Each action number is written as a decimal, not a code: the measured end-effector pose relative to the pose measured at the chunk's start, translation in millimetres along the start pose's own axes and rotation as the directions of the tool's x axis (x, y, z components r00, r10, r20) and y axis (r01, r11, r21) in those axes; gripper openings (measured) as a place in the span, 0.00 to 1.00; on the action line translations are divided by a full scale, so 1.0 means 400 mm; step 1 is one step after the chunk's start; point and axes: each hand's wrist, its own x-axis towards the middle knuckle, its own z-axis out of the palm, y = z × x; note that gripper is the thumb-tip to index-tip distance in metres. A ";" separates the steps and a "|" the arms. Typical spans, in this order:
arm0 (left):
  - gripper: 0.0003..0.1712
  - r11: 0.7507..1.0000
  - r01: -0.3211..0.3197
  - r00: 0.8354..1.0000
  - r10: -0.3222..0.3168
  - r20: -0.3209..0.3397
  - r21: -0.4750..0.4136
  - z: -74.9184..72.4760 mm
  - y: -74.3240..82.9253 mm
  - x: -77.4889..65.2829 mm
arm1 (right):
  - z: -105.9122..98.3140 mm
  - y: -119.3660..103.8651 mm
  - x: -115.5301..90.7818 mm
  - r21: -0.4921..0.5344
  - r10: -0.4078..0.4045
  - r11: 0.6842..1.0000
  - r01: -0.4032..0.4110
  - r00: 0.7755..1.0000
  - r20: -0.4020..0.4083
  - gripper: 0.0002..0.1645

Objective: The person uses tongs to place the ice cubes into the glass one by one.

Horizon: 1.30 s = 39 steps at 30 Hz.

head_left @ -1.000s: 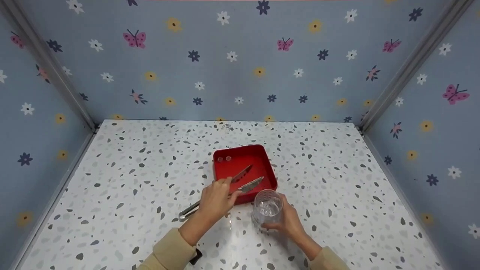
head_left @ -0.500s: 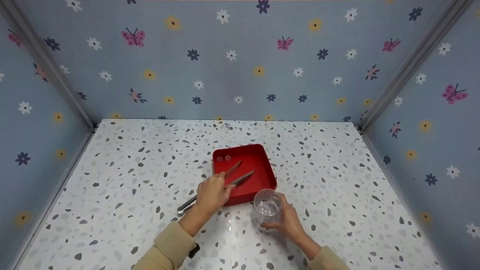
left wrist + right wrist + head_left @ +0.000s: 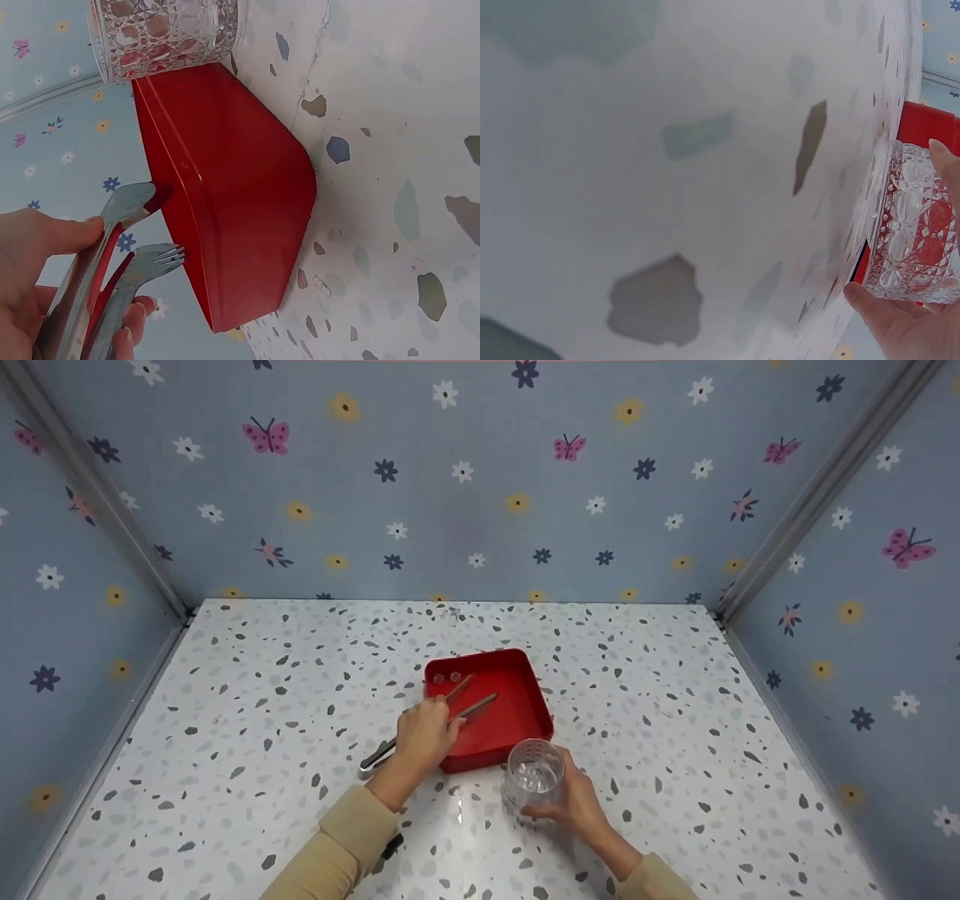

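My left hand (image 3: 424, 735) holds metal serving tongs (image 3: 101, 262) by the arms, thumb on one side and fingers on the other. One tong tip is a smooth spoon shape, the other has fork tines; they stand apart with nothing between them, over the left part of a square red tray (image 3: 511, 716). Two small clear pieces (image 3: 455, 677), like ice cubes, lie in the tray's back left corner. At the tray's front right corner, my right hand (image 3: 581, 799) grips a clear patterned drinking glass (image 3: 534, 784) around its side. Clear pieces show inside the glass.
The white speckled tabletop (image 3: 645, 735) extends around the tray on all sides. Blue flowered panels (image 3: 480, 510) enclose it at the back, left and right. A dark object (image 3: 392, 846) shows beside the left sleeve.
My left hand has moved the tongs left and back over the tray, so their tips are nearer the two clear pieces. The right hand and glass have stayed put.
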 end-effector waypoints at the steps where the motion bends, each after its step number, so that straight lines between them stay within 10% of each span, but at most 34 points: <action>1: 0.18 1.000 0.002 1.000 -0.002 -0.002 0.009 0.001 0.000 0.004 | 0.000 -0.001 0.000 0.002 -0.002 1.000 0.002 1.000 -0.001 0.57; 39: 0.10 0.976 0.192 0.967 -0.206 0.147 0.101 0.065 -0.025 0.126 | -0.002 0.001 0.000 0.056 0.010 0.998 -0.010 1.000 0.002 0.57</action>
